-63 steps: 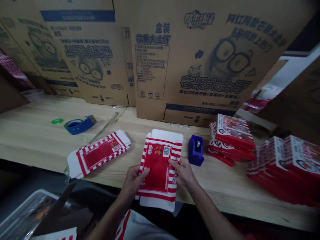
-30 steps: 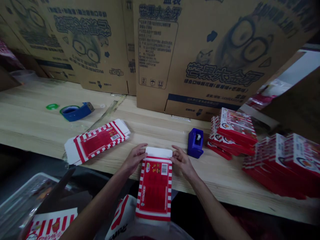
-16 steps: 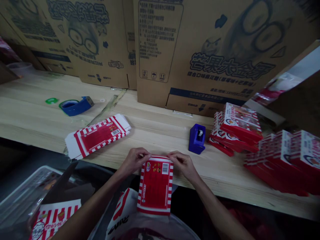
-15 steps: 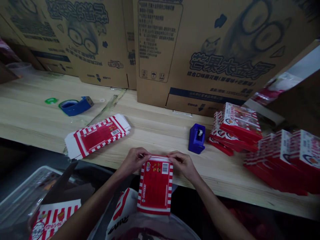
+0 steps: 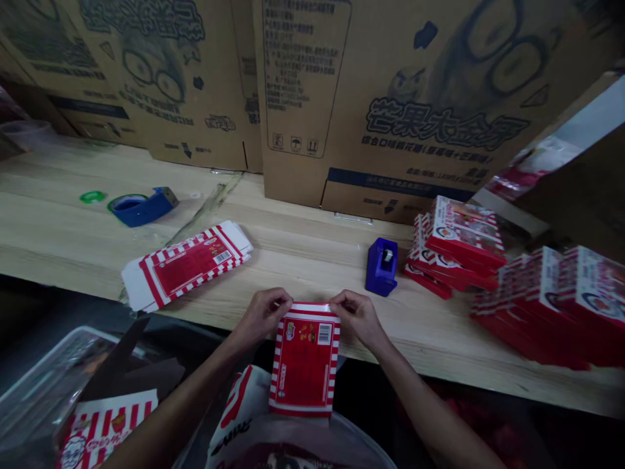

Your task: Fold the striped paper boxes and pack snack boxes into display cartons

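Observation:
A red-and-white striped box [image 5: 305, 366] with a barcode rests against my front, its far end at the table edge. My left hand [image 5: 266, 316] pinches the far left corner of that box between thumb and fingers. At the far right corner, my right hand [image 5: 359, 318] pinches it the same way. Its white end flap shows little past the far edge. Left of my hands lies a stack of flat, unfolded boxes [image 5: 188, 266] in the same print. A purple-blue tape dispenser [image 5: 381, 267] stands beyond my right hand.
Filled red boxes are piled at the right [image 5: 463, 228], with a longer row [image 5: 556, 306] nearer the edge. A blue tape cutter [image 5: 142, 207] and a green tape ring [image 5: 92, 197] lie far left. Large cartons [image 5: 390, 111] wall the back. A clear plastic bin [image 5: 53, 391] sits below, left.
The view has shifted slightly. My right fingers have moved a little at the box's far corner; the end flap that showed there now looks folded down. Both hands stay on the box.

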Demonstrator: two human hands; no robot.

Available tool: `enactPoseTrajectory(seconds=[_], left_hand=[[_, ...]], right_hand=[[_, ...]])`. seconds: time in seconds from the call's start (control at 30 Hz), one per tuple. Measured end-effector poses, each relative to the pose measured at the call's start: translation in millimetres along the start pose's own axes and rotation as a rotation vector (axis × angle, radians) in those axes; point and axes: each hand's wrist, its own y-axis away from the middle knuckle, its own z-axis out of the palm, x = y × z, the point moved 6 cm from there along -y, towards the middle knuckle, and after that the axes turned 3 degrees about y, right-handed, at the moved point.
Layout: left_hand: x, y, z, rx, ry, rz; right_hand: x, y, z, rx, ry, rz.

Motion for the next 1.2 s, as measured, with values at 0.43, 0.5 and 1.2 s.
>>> enactPoseTrajectory(seconds=[0.43, 0.5, 1.2], left_hand=[[-17.8, 27.3, 10.8, 0.148, 0.082, 0.069], [-23.2, 26.4, 14.9, 0.121, 0.205, 0.013], [-32.0, 5.7, -23.9, 0.279, 0.465, -0.165]], right_hand=[[9.6, 33.9, 17.1, 0.102, -0.072, -0.138], [9.6, 32.9, 8.3, 0.083, -0.061, -0.144], [63.2, -0.6, -121.7, 1.114, -0.201, -0.005]])
